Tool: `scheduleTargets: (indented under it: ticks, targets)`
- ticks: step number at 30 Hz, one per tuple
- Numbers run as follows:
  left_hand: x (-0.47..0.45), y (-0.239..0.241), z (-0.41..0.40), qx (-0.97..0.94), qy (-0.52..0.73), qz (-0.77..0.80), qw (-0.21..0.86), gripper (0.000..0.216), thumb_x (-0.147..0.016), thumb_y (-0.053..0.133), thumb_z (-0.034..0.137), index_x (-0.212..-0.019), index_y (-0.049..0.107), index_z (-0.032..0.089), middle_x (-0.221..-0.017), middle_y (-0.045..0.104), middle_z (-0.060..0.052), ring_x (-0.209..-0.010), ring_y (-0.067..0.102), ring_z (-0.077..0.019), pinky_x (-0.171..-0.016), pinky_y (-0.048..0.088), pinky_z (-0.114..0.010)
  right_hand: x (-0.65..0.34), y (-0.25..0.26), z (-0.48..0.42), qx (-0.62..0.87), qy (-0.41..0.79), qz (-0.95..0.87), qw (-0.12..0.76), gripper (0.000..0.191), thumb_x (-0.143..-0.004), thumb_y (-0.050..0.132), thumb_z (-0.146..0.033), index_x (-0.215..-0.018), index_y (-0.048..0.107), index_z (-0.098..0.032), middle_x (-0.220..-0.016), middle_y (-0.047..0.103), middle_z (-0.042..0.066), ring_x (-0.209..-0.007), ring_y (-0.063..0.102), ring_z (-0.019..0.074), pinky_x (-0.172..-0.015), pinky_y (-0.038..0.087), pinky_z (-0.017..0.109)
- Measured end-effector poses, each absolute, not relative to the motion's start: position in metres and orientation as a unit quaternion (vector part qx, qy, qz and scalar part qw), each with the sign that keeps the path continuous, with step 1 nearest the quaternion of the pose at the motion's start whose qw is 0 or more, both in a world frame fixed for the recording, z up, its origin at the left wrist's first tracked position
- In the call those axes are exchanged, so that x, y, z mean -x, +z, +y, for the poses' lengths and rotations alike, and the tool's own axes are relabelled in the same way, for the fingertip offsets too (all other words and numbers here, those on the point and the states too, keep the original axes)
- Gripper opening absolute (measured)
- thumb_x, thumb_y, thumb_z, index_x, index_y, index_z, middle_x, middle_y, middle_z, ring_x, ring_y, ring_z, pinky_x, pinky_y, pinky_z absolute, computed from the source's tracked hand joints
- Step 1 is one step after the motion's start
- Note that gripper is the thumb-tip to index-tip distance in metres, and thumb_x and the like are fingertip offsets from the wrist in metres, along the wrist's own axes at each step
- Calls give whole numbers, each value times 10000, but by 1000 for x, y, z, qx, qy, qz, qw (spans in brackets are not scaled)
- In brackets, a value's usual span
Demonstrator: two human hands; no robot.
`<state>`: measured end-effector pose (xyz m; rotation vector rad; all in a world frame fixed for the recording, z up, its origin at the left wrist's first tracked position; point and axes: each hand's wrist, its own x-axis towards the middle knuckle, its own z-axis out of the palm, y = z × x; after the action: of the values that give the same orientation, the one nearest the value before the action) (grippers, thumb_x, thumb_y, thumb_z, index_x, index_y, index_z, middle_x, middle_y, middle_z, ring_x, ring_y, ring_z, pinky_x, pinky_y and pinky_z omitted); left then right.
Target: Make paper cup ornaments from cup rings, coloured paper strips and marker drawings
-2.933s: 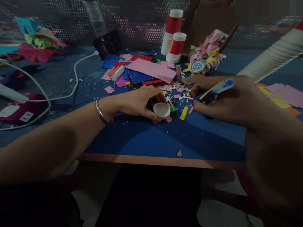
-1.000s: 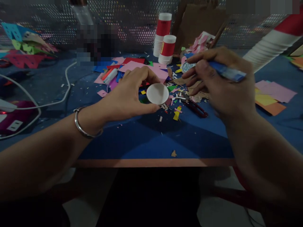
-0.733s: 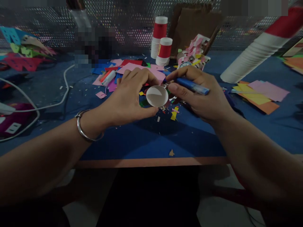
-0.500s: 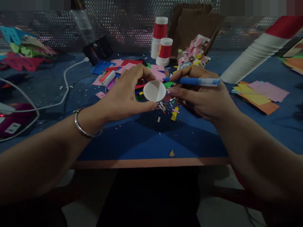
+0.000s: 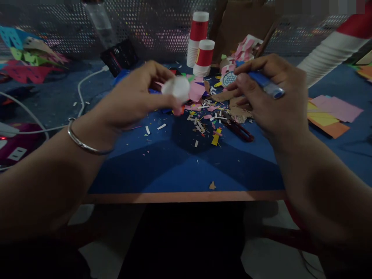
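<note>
My left hand (image 5: 136, 93), with a silver bangle at the wrist, grips a small white paper cup (image 5: 178, 89) between thumb and fingers. Motion blurs the cup, so its surface details do not show. A blue marker pen (image 5: 263, 80) is pinched in my right hand (image 5: 270, 89), its blue end pointing left and the clear end toward me. The two hands are apart, raised over the blue table. Below and between them lie paper scraps (image 5: 200, 116) and a dark red-handled tool (image 5: 240, 130), partly covered by cuttings.
Two stacks of red and white paper cups (image 5: 204, 58) stand behind. A long stack of cups (image 5: 328, 54) leans at the right above coloured paper sheets (image 5: 334, 112). A black box-like object (image 5: 119, 58), a white cable (image 5: 83, 85) and a purple power strip (image 5: 21, 143) occupy the left.
My left hand has moved left and up with the cup, tilting it. My right hand has shifted right and up with the marker, widening the space between them.
</note>
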<state>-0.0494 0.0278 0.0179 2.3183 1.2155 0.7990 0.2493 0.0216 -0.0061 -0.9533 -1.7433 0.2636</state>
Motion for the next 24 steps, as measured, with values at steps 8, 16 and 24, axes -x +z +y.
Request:
scheduleTargets:
  ticks: [8,16,24]
  targets:
    - [16,8,-9,-873,132,415,219,642,-719,851,553,-1260,650,271,-1396,616,-106,-1376,490,-430,-1162,375,-610,-244,0,11,426,93,-769,468,179,-990,728,-502,-1076,756,-348,-1014,803,54,-908,785,295,-817,657,477]
    - [16,1,-3,-862,106,437,233,677,-677,887,533,-1256,680,248,-1378,575,-135,-1389,442,-447,-1157,366,-649,-227,3,1,352,252,-718,544,362,-1024,669,-593,-910,813,-281,-683,668,14,-508,570,154,-458,442,322]
    - [16,-11,6,-848,113,441,270,770,-585,936,534,-1264,697,262,-1358,585,-118,-1342,450,-412,-1160,386,-629,-225,3,-8,360,347,-728,468,301,-909,824,-541,-810,716,-278,-539,527,-61,-392,430,116,-386,297,288]
